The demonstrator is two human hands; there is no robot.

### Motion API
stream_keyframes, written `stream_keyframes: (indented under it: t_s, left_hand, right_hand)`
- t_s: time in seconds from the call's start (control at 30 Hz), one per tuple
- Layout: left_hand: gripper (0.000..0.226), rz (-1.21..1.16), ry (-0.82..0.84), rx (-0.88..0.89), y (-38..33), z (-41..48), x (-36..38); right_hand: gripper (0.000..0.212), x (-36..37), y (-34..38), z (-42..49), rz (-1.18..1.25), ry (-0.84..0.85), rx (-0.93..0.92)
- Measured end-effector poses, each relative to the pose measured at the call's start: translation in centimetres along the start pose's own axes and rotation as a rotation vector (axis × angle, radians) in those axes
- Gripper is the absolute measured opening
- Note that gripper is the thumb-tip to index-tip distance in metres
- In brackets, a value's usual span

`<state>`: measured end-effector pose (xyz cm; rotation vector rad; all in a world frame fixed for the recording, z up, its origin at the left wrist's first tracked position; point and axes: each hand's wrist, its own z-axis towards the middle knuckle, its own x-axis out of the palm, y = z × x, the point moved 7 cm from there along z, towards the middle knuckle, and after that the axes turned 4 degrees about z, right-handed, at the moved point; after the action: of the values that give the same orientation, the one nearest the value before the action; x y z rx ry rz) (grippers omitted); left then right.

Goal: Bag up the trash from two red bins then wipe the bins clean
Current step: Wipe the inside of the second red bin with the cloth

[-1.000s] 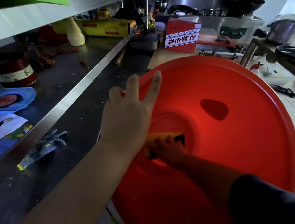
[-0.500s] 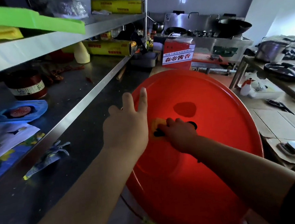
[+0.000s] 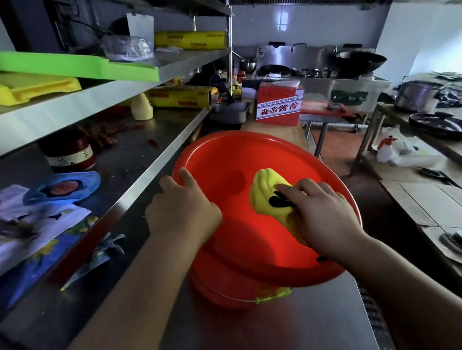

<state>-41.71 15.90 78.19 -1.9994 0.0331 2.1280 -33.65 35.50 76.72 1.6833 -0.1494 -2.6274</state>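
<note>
A round red bin lid [image 3: 258, 245] lies tilted, hollow side up, on a red bucket [image 3: 223, 292] that has a wire handle with a yellow-green grip [image 3: 274, 295]. The bucket stands on the steel counter in front of me. My left hand [image 3: 182, 209] grips the lid's left rim, thumb over the edge. My right hand [image 3: 323, 217] holds a bunched yellow cloth [image 3: 264, 191] with black markings and presses it against the lid's inner surface, right of centre. The bucket's inside is hidden by the lid.
The steel counter [image 3: 266, 333] runs forward to a red box [image 3: 278, 103]. Shelves on the left hold a jar [image 3: 69, 155], a blue dish [image 3: 63, 188], papers and film rolls [image 3: 181, 96]. A table with pans [image 3: 443, 125] stands right, across an aisle.
The lid sits lower and farther from the camera. My left hand went from lying flat on the red surface to gripping the rim. My right hand slid the cloth to the right.
</note>
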Motion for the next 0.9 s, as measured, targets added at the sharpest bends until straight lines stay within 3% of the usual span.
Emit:
stream_keyframes:
  t_s: [0.13,0.23,0.43,0.63,0.9]
  left_hand:
    - [0.072,-0.044,-0.011,-0.064,2.0,-0.2,0.8]
    - [0.058,-0.075,-0.037,-0.079,3.1,-0.8,1.4]
    - [0.039,-0.085,-0.274,0.088,3.5,-3.1,1.4]
    - [0.072,-0.105,-0.226,0.372,2.1,-5.3,3.3]
    - [0.079,-0.072,-0.138,0.6,2.2,-6.2,3.3]
  right_hand:
    - [0.065,-1.0,1.3,-1.7,0.083,-0.232,-0.051]
    - [0.058,-1.7,2.9,-2.7,0.1,-0.365,-0.083]
    - [0.058,-0.8,4.2,-2.9,0.141,-0.438,-0.007]
    - [0.062,-1.2,4.7,-2.9,0.155,-0.536,0.021]
    - [0.064,-5.3,6.5,-4.8,0.011,-0.699,0.032]
